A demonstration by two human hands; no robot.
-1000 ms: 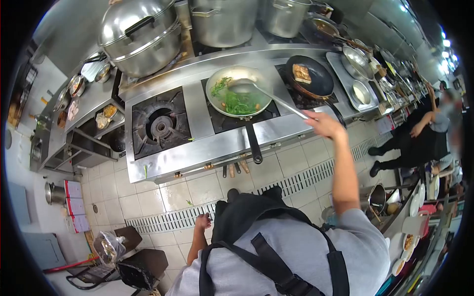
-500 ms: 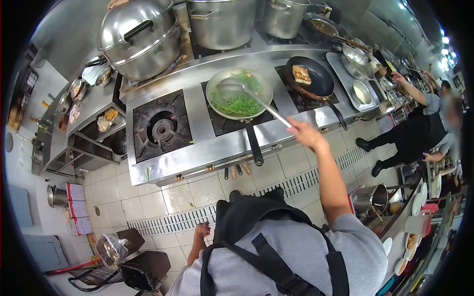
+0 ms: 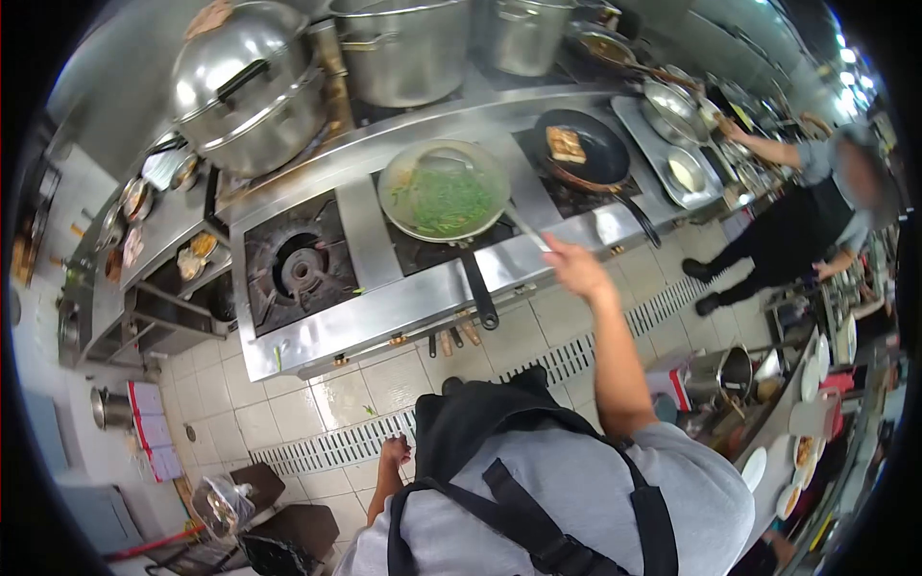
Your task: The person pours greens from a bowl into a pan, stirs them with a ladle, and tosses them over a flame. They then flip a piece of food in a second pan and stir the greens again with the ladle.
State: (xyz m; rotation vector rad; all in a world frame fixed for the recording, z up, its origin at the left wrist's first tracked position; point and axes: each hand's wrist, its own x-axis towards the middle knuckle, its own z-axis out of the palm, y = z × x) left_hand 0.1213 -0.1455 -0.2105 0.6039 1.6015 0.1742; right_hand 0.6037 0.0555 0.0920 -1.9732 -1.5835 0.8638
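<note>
My right hand (image 3: 581, 267) is closed around the long metal handle of a ladle (image 3: 526, 231). The ladle's head reaches into a frying pan (image 3: 389, 200) on the middle front burner, where motion and steam blur it. Chopped green vegetables (image 3: 444, 204) lie in that pan, and its black handle (image 3: 480, 293) points toward me, untouched. Down by my side hangs my left hand (image 3: 396, 449), fingers curled in with nothing visible in them. Right of the greens, a black frying pan (image 3: 600, 154) holds a browned rectangular piece of food (image 3: 566, 145).
A bare gas burner (image 3: 301, 271) is at left. Large steel pots (image 3: 403, 58) and a domed steamer (image 3: 245, 91) stand behind. A metal tray (image 3: 639, 144) with bowls lies right. A co-worker (image 3: 802, 197) stands farther right. A floor drain grate (image 3: 355, 440) runs near my feet.
My right hand has shifted slightly with the ladle, whose head has moved within the pan. The greens are now spread toward the pan's middle. The whole view has turned a little.
</note>
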